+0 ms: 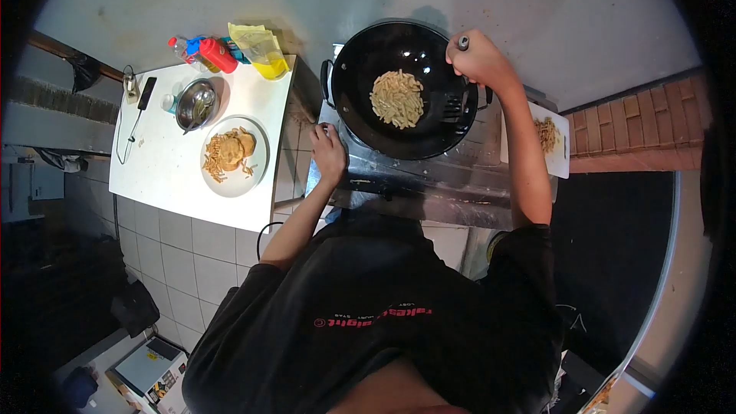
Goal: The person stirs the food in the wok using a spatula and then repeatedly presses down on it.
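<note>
A black two-handled wok [360, 119] sits on the stove, with a heap of pale, strip-shaped food pieces [397, 100] in its middle. My right hand [479, 57] is closed around the handle of a slotted spatula, at the wok's right rim. The spatula's dark slotted head [454, 110] rests inside the wok, right of the food. My left hand [328, 152] lies at the left edge of the metal stove top [414, 180], below the wok's left handle. Its fingers are slightly apart, and I see nothing held in them.
On the white table [161, 184] at left are a plate [259, 157] of food, a metal bowl [184, 111], a red bottle [218, 55] and a yellow bag [264, 54]. Right of the stove, a white board [558, 157] carries more cut pieces. Behind the wok stands a wall.
</note>
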`<state>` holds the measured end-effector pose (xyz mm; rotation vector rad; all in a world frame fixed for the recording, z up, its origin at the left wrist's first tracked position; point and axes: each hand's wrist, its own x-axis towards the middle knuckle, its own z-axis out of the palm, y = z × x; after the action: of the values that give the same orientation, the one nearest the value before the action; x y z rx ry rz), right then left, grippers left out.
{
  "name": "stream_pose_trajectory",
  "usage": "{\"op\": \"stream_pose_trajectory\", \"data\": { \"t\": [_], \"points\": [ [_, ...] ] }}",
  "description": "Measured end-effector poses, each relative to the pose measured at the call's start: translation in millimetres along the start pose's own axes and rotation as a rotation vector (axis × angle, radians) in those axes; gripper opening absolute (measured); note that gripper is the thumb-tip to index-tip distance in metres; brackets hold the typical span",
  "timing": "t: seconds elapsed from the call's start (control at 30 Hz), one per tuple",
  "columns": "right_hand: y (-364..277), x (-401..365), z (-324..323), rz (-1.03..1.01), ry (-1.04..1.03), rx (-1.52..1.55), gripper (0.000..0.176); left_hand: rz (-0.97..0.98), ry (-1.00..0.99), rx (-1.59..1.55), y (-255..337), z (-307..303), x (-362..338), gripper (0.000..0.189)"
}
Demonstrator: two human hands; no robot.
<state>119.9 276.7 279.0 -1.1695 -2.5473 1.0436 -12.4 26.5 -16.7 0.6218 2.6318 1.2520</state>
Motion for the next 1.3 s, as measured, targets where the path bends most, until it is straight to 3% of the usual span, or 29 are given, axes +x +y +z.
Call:
{"op": "stream_pose_trajectory", "data": {
  "t": [0.27, 0.33, 0.57, 0.7, 0.8, 0.9, 1.3],
  "points": [
    [21.9, 0.9, 21.1, 0.053, -0.097, 0.083, 0.021, 0.014, -0.005, 0.019, 3.1, -2.3, -0.7, 0.034],
    [29.0, 1.7, 28.1, -0.172, 0.003, 0.081, 0.020, 0.011, 0.009, 0.010, 2.5, -1.6, -0.7, 0.034],
    [15.8, -36.4, 22.3, -0.182, 0.141, 0.054, 0.013, -0.031, -0.060, -0.009, 4.8, -5.3, -0.3, 0.041],
    [54.8, -37.8, 50.8, -0.205, 0.150, 0.247, 0.011, -0.006, -0.006, -0.007, 3.3, -2.9, -0.7, 0.034],
    [67.4, -51.8, 71.6, -0.120, 0.105, 0.673, 0.017, -0.013, -0.018, -0.008, -1.8, 0.5, 0.9, 0.035],
    [83.3, -57.9, 95.8, -0.107, 0.138, 0.807, 0.017, -0.023, -0.024, 0.005, -1.9, 1.4, 1.0, 0.035],
    [90.2, -80.1, 126.2, -0.005, 0.322, 0.972, 0.020, -0.011, -0.079, 0.040, 5.7, -7.6, -1.0, 0.043]
  ]
}}
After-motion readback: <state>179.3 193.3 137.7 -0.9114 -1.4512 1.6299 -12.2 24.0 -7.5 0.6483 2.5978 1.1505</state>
